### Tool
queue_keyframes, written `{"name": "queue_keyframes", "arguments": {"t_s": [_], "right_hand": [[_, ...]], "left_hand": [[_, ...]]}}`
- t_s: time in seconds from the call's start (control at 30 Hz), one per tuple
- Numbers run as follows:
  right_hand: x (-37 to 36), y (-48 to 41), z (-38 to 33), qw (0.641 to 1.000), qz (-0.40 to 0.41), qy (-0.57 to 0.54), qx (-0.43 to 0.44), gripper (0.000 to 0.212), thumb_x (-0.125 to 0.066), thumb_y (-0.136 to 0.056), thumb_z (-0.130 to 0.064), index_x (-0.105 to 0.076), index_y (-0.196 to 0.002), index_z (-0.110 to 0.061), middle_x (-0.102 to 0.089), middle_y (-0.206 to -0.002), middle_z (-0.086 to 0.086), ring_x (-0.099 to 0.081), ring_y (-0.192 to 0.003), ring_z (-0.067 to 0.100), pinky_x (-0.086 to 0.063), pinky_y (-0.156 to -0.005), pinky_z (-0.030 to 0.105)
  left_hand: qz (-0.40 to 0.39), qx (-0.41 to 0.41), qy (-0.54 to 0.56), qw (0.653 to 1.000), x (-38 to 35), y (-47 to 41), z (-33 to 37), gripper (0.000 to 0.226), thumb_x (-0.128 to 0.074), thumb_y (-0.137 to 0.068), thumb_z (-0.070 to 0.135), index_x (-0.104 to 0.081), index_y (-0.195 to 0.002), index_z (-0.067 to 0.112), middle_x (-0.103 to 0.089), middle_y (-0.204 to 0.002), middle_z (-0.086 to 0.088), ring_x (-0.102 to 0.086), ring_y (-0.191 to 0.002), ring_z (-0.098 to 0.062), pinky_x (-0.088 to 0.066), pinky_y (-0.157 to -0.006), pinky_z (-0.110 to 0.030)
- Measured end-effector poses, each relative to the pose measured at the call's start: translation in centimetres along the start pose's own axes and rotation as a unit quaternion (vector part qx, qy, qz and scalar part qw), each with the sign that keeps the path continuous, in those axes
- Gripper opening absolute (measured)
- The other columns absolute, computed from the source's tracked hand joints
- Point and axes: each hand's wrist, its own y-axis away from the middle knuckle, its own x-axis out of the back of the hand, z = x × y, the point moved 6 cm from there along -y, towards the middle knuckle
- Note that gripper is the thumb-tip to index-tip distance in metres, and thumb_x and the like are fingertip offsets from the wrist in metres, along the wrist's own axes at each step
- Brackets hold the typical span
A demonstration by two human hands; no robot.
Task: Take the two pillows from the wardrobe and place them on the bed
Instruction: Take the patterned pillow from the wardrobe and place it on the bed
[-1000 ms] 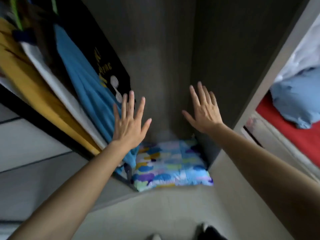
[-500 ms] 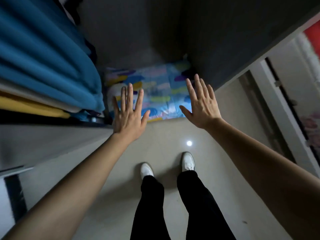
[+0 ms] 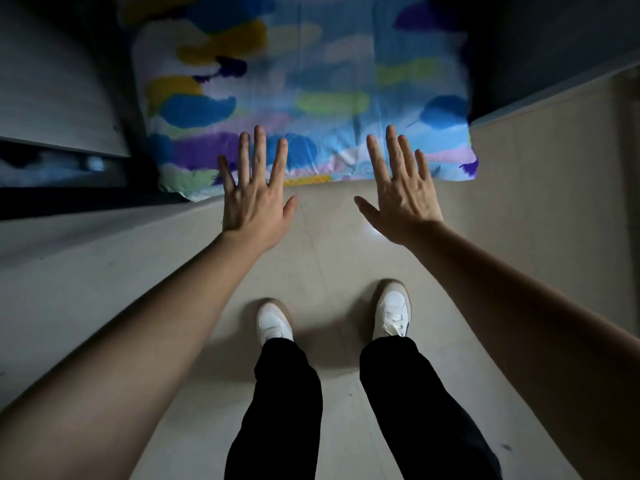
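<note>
Compared with a second ago, the pillow [image 3: 304, 84] fills the upper frame; left hand [image 3: 254, 199] and right hand [image 3: 401, 195] hover near, fingers spread (nothing grasped yet).

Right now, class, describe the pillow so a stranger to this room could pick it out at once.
Start at the dark wardrobe opening ahead of the white shoes. On its bottom lies the pillow, its near edge overhanging the pale floor beyond both spread hands. It alone carries bright blue, yellow, green and purple brushstroke patches.
</note>
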Motion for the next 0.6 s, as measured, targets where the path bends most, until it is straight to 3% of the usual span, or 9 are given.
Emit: {"name": "queue_keyframes", "arguments": {"t_s": [0.2,0.3,0.33,0.4,0.47,0.53,0.6], "right_hand": [[-9.0,-5.1,0.7,0.998,-0.017,0.061,-0.001,0.119,-0.075,-0.075,-0.057,0.005,-0.158,-0.027,0.009,-0.165,0.018,0.003,-0.15,0.047,-0.011,-0.115,0.072],[-12.2,-6.5,1.1,0.995,0.001,0.104,-0.014,0.133,-0.087,-0.063,-0.049,0.003,-0.158,-0.029,0.005,-0.166,0.017,0.001,-0.149,0.051,-0.013,-0.111,0.077],[-12.9,-6.8,1.2,0.993,0.012,0.118,-0.021,0.131,-0.088,-0.065,-0.042,0.003,-0.158,-0.029,0.003,-0.166,0.016,-0.001,-0.149,0.052,-0.013,-0.11,0.077],[-13.5,-7.5,1.5,0.989,0.037,0.139,-0.036,0.12,-0.083,-0.074,-0.025,0.002,-0.158,-0.031,-0.001,-0.167,0.014,-0.007,-0.149,0.05,-0.016,-0.111,0.076],[-13.0,-8.1,2.0,0.987,0.059,0.147,-0.03,0.1,-0.068,-0.088,-0.015,0.0,-0.158,-0.034,-0.006,-0.167,0.011,-0.015,-0.148,0.048,-0.02,-0.11,0.072],[-11.7,-8.4,2.6,0.986,0.077,0.151,0.001,0.077,-0.042,-0.098,-0.007,-0.002,-0.157,-0.036,-0.012,-0.166,0.012,-0.025,-0.144,0.048,-0.025,-0.109,0.068],[-9.8,-8.5,3.0,0.988,0.077,0.136,0.011,0.077,-0.039,-0.095,-0.005,-0.005,-0.158,-0.031,-0.017,-0.164,0.015,-0.032,-0.139,0.046,-0.029,-0.107,0.062]], "left_hand": [[-0.017,0.019,-0.027,0.999,-9.8,-4.4,-2.4,0.12,-0.074,-0.068,0.058,0.001,-0.154,0.025,-0.003,-0.162,-0.018,-0.007,-0.147,-0.044,-0.016,-0.107,-0.076],[-0.016,0.055,-0.033,0.998,-12.9,-6.2,-3.7,0.128,-0.082,-0.058,0.057,-0.001,-0.154,0.03,-0.005,-0.163,-0.017,-0.009,-0.146,-0.047,-0.013,-0.103,-0.08],[-0.012,0.064,-0.035,0.997,-13.5,-6.6,-3.8,0.124,-0.081,-0.061,0.053,-0.002,-0.154,0.031,-0.006,-0.163,-0.016,-0.009,-0.146,-0.047,-0.011,-0.103,-0.08],[0.015,0.079,-0.022,0.997,-13.8,-7.2,-3.5,0.095,-0.07,-0.08,0.036,-0.01,-0.154,0.032,-0.013,-0.162,-0.014,-0.013,-0.146,-0.046,-0.009,-0.104,-0.081],[0.035,0.093,0.003,0.995,-13.3,-7.8,-3.5,0.07,-0.053,-0.092,0.016,-0.021,-0.152,0.033,-0.022,-0.161,-0.011,-0.019,-0.145,-0.043,-0.013,-0.105,-0.078],[0.028,0.091,0.028,0.995,-12.0,-8.1,-3.8,0.068,-0.049,-0.088,0.007,-0.03,-0.15,0.03,-0.03,-0.158,-0.009,-0.026,-0.143,-0.039,-0.022,-0.107,-0.072],[0.044,0.074,0.071,0.994,-9.5,-8.2,-3.9,0.065,-0.049,-0.086,0.004,-0.04,-0.146,0.027,-0.041,-0.153,-0.006,-0.036,-0.137,-0.034,-0.036,-0.104,-0.06]]}}
